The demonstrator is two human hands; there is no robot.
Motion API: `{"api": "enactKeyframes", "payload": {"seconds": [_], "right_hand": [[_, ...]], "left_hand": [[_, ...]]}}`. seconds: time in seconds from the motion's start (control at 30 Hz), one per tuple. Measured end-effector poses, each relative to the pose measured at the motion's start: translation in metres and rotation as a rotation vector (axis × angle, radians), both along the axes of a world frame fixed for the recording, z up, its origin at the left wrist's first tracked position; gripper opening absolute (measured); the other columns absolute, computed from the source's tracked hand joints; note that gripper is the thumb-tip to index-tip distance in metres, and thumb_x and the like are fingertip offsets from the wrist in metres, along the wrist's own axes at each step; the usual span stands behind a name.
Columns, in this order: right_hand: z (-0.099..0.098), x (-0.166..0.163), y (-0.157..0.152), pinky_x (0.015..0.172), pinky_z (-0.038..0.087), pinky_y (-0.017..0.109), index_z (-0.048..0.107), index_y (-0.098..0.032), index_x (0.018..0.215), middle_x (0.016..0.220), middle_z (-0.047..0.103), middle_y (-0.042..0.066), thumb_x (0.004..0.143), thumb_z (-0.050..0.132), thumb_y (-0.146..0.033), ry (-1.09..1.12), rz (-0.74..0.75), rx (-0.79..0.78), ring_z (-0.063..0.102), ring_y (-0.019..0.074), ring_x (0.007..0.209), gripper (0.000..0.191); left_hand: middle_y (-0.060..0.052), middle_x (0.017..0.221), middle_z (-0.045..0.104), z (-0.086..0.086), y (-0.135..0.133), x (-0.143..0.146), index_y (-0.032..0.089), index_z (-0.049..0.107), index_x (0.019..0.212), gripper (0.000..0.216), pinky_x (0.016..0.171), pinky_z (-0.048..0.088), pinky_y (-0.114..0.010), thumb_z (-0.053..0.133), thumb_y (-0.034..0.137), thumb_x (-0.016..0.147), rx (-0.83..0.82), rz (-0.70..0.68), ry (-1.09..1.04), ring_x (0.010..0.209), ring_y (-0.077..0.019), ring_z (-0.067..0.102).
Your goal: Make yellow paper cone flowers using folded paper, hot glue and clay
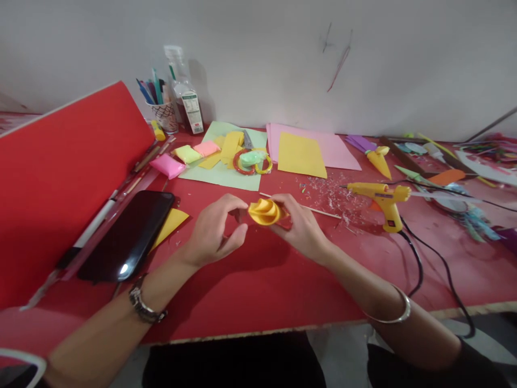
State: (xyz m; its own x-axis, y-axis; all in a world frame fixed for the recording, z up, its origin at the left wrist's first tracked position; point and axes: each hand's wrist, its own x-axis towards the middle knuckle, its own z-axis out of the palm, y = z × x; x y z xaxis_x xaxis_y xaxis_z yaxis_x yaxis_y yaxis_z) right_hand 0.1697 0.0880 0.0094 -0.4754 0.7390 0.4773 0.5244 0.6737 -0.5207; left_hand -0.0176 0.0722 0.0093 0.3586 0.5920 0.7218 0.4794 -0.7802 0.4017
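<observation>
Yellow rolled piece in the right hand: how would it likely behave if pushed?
The yellow rolled piece is probably light, its walls looking paper-thin. The gaps between its curled folds suggest it would squash easily. Its rounded outside might let it roll.

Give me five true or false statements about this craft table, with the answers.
1. The right hand holds a yellow curled piece. True.
2. The glue gun is in the left hand. False: the glue gun lies on the red table, and the left hand is next to the yellow curled piece.
3. Pens stand in a patterned cup. True.
4. The bottle lies on its side. False: the bottle stands upright.
5. The phone lies left of both hands. True.
</observation>
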Motion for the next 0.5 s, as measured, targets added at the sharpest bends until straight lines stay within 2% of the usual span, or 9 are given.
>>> {"api": "enactKeyframes", "payload": {"seconds": [0.13, 0.27, 0.5], "right_hand": [[0.0001, -0.0006, 0.0012, 0.072, 0.047, 0.033, 0.046, -0.02, 0.098, 0.095, 0.061, 0.006, 0.074, 0.055, -0.018, -0.04, 0.05, -0.003, 0.058, 0.0178, 0.086, 0.025], [-0.0005, 0.0005, 0.0025, 0.071, 0.046, 0.031, 0.048, -0.019, 0.094, 0.09, 0.061, 0.005, 0.074, 0.056, -0.018, -0.081, 0.065, -0.004, 0.057, 0.0168, 0.082, 0.022], [-0.001, -0.0008, 0.0021, 0.064, 0.044, 0.027, 0.05, -0.017, 0.09, 0.088, 0.061, 0.005, 0.069, 0.058, -0.015, -0.097, 0.044, -0.044, 0.056, 0.0148, 0.074, 0.023]], "left_hand": [[0.0, 0.072, 0.053, -0.0013, 0.0, 0.0013, 0.018, 0.039, 0.098, 0.021, 0.056, 0.045, -0.023, 0.045, 0.024, 0.079, 0.033, 0.013, 0.04, 0.06, -0.0106, 0.052], [0.001, 0.072, 0.055, -0.0029, 0.0009, 0.0015, 0.017, 0.043, 0.096, 0.02, 0.053, 0.044, -0.02, 0.047, 0.029, 0.081, 0.026, 0.064, 0.012, 0.056, -0.0082, 0.052], [0.002, 0.063, 0.054, -0.0019, 0.0008, 0.0016, 0.016, 0.05, 0.087, 0.013, 0.053, 0.044, -0.018, 0.045, 0.028, 0.083, 0.031, -0.006, 0.079, 0.054, -0.0069, 0.052]]}}
